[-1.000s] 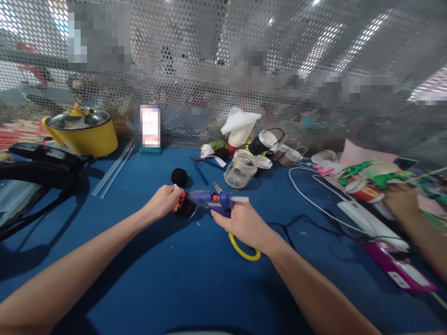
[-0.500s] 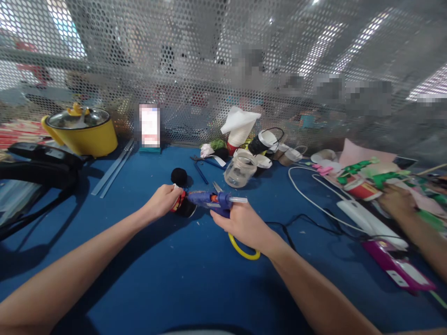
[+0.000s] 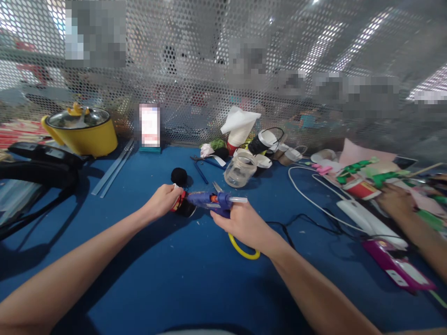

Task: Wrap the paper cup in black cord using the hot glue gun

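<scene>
My left hand (image 3: 166,199) is closed around a red paper cup (image 3: 181,203) partly covered in black, which lies tilted on its side. Just behind it rests a ball of black yarn (image 3: 179,176). My right hand (image 3: 242,222) grips a blue hot glue gun (image 3: 206,199), with a clear glue stick (image 3: 239,199) poking out of its back end. The gun's nozzle points left and meets the cup's side; whether they touch I cannot tell. A yellow curved loop (image 3: 246,254) shows below my right hand, and pointed metal tips (image 3: 217,187) show behind the gun.
A clear jar (image 3: 240,170), pliers (image 3: 200,170) and several paper cups (image 3: 240,132) stand beyond the glue gun. At left are a yellow pot (image 3: 84,135) and two clear strips (image 3: 113,168). Another person's hand (image 3: 396,200) works at right, near a purple power strip (image 3: 398,267) and cables.
</scene>
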Demonstrator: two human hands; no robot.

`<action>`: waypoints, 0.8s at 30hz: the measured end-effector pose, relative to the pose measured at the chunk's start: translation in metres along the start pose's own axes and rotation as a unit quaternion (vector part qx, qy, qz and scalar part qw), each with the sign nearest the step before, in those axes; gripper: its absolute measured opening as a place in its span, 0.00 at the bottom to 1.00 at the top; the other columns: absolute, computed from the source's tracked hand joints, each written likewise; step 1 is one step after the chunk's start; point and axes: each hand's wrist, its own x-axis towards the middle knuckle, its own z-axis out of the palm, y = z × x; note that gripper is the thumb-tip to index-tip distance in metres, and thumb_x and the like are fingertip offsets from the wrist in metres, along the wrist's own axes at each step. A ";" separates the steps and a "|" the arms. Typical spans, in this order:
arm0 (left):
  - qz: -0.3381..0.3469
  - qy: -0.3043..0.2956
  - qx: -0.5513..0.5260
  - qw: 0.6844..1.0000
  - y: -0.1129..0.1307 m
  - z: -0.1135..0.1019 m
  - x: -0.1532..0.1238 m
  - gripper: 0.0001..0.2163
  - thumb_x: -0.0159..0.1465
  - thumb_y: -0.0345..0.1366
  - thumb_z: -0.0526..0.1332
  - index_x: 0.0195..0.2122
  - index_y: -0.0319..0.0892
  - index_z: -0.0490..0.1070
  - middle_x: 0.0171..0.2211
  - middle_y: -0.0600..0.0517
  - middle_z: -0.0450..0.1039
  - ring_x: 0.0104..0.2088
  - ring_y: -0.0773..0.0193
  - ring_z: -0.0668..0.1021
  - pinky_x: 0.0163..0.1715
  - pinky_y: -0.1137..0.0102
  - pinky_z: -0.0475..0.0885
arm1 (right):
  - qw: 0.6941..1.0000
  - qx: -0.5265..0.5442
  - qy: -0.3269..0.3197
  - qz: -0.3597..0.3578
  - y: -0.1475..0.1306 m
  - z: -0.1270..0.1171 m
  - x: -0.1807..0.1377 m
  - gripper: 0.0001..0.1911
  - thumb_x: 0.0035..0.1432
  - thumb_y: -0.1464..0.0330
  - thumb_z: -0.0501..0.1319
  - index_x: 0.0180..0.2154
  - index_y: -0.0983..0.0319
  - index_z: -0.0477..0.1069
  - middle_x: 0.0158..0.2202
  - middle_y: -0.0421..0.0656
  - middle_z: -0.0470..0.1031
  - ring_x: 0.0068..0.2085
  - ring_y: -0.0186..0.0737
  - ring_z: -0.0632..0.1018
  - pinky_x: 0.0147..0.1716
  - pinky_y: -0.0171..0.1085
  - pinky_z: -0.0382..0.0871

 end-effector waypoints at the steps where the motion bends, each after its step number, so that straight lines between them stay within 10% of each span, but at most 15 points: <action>1: -0.001 0.001 -0.001 1.000 0.000 0.000 0.000 0.12 0.51 0.41 0.47 0.15 0.40 0.55 0.14 0.58 0.50 0.16 0.71 0.55 0.17 0.73 0.48 | 1.000 -0.002 0.003 0.002 0.000 0.000 0.000 0.05 0.49 0.70 0.52 0.24 0.64 0.63 0.19 0.39 0.65 0.21 0.32 0.66 0.22 0.32 0.60; 24: -0.007 0.016 0.011 1.000 -0.005 0.000 0.003 0.13 0.51 0.42 0.47 0.15 0.40 0.55 0.13 0.57 0.51 0.16 0.71 0.56 0.16 0.73 0.48 | 0.999 -0.032 -0.007 -0.042 -0.012 0.004 -0.009 0.03 0.46 0.73 0.52 0.24 0.63 0.62 0.19 0.39 0.65 0.20 0.32 0.65 0.20 0.32 0.56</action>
